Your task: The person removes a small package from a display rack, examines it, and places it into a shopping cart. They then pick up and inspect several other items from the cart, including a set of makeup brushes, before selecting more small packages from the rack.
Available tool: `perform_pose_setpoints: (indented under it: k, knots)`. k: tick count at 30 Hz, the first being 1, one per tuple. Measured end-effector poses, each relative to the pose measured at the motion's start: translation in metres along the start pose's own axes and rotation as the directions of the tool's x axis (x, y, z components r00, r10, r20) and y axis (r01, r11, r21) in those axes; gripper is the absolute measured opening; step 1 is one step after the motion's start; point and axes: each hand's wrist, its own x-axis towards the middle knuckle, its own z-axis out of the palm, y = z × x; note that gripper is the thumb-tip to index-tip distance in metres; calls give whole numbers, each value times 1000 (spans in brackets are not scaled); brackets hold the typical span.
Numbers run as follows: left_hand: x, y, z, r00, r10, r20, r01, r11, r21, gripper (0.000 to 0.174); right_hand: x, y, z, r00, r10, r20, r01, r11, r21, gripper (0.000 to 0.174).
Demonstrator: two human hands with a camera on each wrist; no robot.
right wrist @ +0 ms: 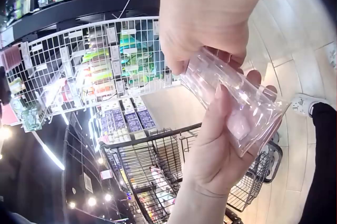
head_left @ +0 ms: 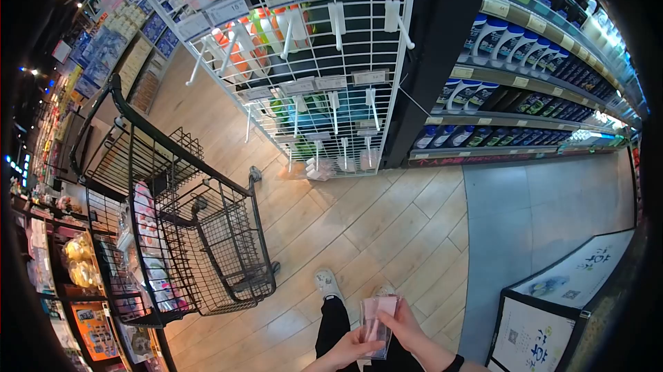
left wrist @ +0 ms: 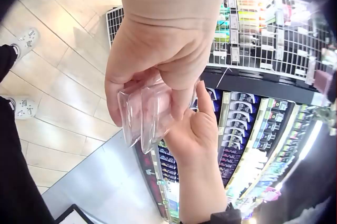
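Note:
Two clear plastic packages with pink contents (head_left: 371, 329) are held together in front of the body. The left hand (head_left: 350, 348) grips their lower part, thumb across the front; in the right wrist view this hand (right wrist: 218, 155) lies under the clear packages (right wrist: 239, 103), fingers round the far side. At the upper end the right hand (head_left: 406, 329) pinches them. In the left wrist view the left hand (left wrist: 158, 61) curls over the clear packages (left wrist: 142, 113), and the right hand (left wrist: 195, 129) is beside them, its fingertips partly hidden.
A black wire shopping cart (head_left: 228, 234) with packaged goods inside stands at left. Ahead is a white wire rack (head_left: 324, 61) with hooks and price tags. Bottle shelves (head_left: 511, 89) are at right, a white printed box stand (head_left: 539, 323) at lower right. Tiled floor (head_left: 338, 227) lies between.

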Motion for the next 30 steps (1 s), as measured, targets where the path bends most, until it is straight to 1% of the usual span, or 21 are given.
perform_pose_setpoints:
  k: [1, 3, 5, 7, 8, 12, 14, 18, 20, 24, 27, 29, 30]
  knots:
    - [7, 0, -4, 999, -35, -9, 34, 999, -35, 37, 6, 2, -2, 1000, -9, 12, 9, 1000, -3, 49]
    - [19, 0, -10, 999, -33, -11, 33, 999, -35, 36, 18, 8, -7, 1000, -15, 22, 15, 1000, -5, 51]
    - [32, -2, -18, 999, -29, -15, 28, 999, -34, 34, 31, 13, -14, 999, -14, 37, 16, 999, -47, 53]
    - [46, -9, -27, 1000, 28, -5, -28, 1000, 7, 34, 43, 17, -16, 1000, 0, 24, 1, 999, -44, 52]
    - [50, -2, -23, 998, 60, 3, -59, 997, -57, 31, 47, 21, -16, 1000, 12, 4, -12, 999, -37, 51]
    - [65, -6, -39, 998, 59, 34, -56, 994, -91, 30, 64, 34, -19, 998, 55, -20, -56, 998, -42, 49]
    - [70, -5, -46, 997, 61, 54, -57, 996, -72, 32, 69, 38, -17, 998, 55, -26, -56, 997, -48, 44]
    - [76, -5, -60, 998, 48, 36, -44, 994, -104, 37, 83, 45, -13, 999, 49, -7, -50, 997, -56, 44]
    - [77, 3, -65, 1000, 16, 26, -13, 993, -118, 39, 89, 41, -5, 997, 79, -15, -79, 996, -27, 50]
    - [77, 17, -79, 1000, 9, 21, -7, 994, -109, 41, 101, 34, 11, 996, 85, -15, -85, 996, -39, 50]
    - [81, 14, -94, 999, 24, 36, -19, 992, -123, 43, 111, 35, 21, 998, 57, 3, -57, 996, -66, 47]
    - [81, 14, -102, 995, 87, 51, -78, 983, -168, 42, 117, 34, 28, 999, 46, 8, -45, 996, -76, 45]
    - [83, 15, -108, 995, 87, 50, -77, 982, -171, 42, 119, 34, 31, 999, 48, 8, -47, 996, -78, 45]
